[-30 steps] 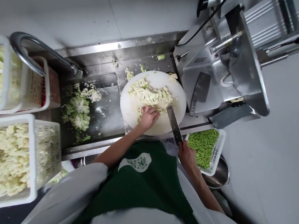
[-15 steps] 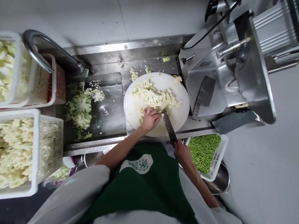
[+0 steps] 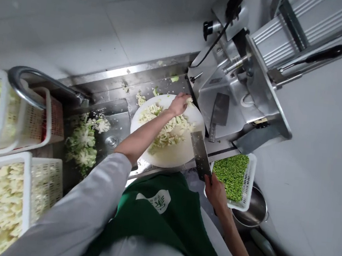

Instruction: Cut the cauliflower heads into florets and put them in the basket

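My right hand is wrapped round the handle of a cleaver. Its broad blade tilts over the right front edge of a round white cutting board, with small pale bits stuck to it. Chopped cauliflower lies scattered over the middle of the board. At the board's far edge my left hand is closed on a small cauliflower piece, its fingers partly hiding it. My left forearm crosses above the board and covers some of the cut pieces.
Left of the board, a sink holds cauliflower leaves and trimmings under a curved faucet. White baskets of cut vegetables stand farther left. A second cleaver lies by a metal machine. A basket of chopped greens sits at right.
My left hand has gone from the near side of the board to its far edge and closed on a piece there. The cleaver has moved right, away from the cauliflower. The view has shifted.
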The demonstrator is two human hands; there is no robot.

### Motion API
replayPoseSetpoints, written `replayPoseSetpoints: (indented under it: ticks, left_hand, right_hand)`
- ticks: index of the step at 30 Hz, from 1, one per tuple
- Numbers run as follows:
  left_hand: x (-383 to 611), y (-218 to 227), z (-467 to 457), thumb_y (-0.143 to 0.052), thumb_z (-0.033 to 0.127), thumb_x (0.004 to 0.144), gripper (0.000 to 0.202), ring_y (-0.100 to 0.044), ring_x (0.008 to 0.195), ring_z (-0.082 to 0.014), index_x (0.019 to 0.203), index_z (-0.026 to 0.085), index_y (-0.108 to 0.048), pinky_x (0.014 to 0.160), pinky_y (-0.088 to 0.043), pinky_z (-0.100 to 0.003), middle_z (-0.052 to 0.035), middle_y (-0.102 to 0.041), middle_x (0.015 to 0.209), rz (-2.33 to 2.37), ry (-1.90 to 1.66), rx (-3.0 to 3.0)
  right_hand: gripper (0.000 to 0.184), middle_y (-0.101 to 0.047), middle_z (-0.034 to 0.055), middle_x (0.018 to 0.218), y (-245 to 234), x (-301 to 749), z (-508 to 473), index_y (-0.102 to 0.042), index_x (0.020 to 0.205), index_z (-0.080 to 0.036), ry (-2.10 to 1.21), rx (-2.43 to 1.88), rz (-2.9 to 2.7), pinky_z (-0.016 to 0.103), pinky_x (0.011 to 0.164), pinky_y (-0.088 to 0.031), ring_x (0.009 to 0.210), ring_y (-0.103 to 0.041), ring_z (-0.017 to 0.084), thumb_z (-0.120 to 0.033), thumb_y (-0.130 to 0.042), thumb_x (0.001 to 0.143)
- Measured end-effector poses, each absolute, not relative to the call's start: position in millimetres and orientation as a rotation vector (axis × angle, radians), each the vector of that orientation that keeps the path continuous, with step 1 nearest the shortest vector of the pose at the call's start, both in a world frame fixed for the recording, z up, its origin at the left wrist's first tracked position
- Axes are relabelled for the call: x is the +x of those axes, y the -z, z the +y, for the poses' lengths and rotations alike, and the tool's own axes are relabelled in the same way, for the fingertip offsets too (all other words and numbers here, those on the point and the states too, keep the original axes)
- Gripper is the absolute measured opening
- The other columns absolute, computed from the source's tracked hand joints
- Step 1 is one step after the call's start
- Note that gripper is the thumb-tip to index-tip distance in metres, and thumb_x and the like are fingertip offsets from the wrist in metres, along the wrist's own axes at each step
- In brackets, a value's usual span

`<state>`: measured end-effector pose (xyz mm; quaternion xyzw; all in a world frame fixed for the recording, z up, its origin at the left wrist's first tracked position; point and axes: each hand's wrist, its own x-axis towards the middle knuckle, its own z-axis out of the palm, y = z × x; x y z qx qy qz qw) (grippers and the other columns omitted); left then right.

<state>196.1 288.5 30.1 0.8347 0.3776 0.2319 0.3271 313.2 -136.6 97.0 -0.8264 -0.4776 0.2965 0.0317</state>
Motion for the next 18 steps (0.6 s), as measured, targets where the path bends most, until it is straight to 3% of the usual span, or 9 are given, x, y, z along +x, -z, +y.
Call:
replayPoseSetpoints:
  ticks: [4,6,8,11,14,18]
  left_hand:
    - [225.6,-13.5,305.5,-0.065,0.005,0.075,0.035,-0.067,0.105,-0.0273,0.107,0.015,-0.077,0.106,-0.051,-0.045,-0.0136,-0.068,0.120,1.026,-0.431,2.141]
    - [218.1,-15.5,309.8,-0.067,0.010,0.080,0.028,-0.068,0.093,-0.0250,0.105,0.015,-0.077,0.099,-0.054,-0.044,-0.0118,-0.071,0.107,1.040,-0.538,2.098]
    - [189.5,-26.9,308.6,-0.070,0.020,0.085,0.027,-0.067,0.091,-0.0229,0.111,0.016,-0.074,0.092,-0.057,-0.041,-0.0109,-0.071,0.106,1.042,-0.736,2.042]
    - [104.3,-57.4,287.8,-0.074,0.040,0.089,0.039,-0.067,0.103,-0.0221,0.122,0.020,-0.067,0.087,-0.059,-0.035,-0.0104,-0.068,0.121,1.112,-1.034,1.939]
    - [-12.6,-85.5,240.8,-0.079,0.056,0.082,0.054,-0.068,0.100,-0.0207,0.122,0.023,-0.060,0.079,-0.062,-0.033,-0.0083,-0.066,0.121,1.370,-1.238,1.749]
    - [-133.0,-88.2,152.2,-0.080,0.057,0.079,0.052,-0.070,0.092,-0.0193,0.108,0.019,-0.059,0.079,-0.062,-0.033,-0.0070,-0.068,0.109,1.690,-1.355,1.526]
  right_hand:
    - [0.035,-0.065,0.0060,0.063,-99.1,323.4,-160.7,-0.061,0.097,-0.020,-0.926,-2.424,-1.608,0.030,0.056,-0.026,0.056,-0.062,0.023,-0.039,-0.033,0.105]
    - [0.038,-0.063,0.0047,0.059,-103.0,329.1,-165.7,-0.061,0.095,-0.019,-0.898,-2.332,-1.759,0.030,0.055,-0.023,0.052,-0.060,0.021,-0.040,-0.031,0.106]
    - [0.039,-0.063,0.0046,0.059,-107.9,330.6,-159.2,-0.061,0.094,-0.018,-0.882,-2.205,-1.956,0.029,0.054,-0.022,0.052,-0.060,0.020,-0.038,-0.030,0.108]
    - [0.035,-0.068,0.0060,0.066,-114.6,318.1,-126.5,-0.063,0.100,-0.018,-0.975,-1.929,-2.310,0.029,0.056,-0.026,0.058,-0.064,0.020,-0.033,-0.032,0.108]
    - [0.028,-0.074,0.0083,0.078,-115.8,287.4,-80.2,-0.063,0.112,-0.019,-1.150,-1.718,-2.626,0.028,0.060,-0.034,0.069,-0.069,0.022,-0.028,-0.038,0.106]
    - [0.029,-0.077,0.0126,0.093,-104.0,248.5,-32.9,-0.061,0.123,-0.019,-1.228,-1.778,-2.793,0.030,0.070,-0.044,0.087,-0.074,0.028,-0.024,-0.040,0.104]
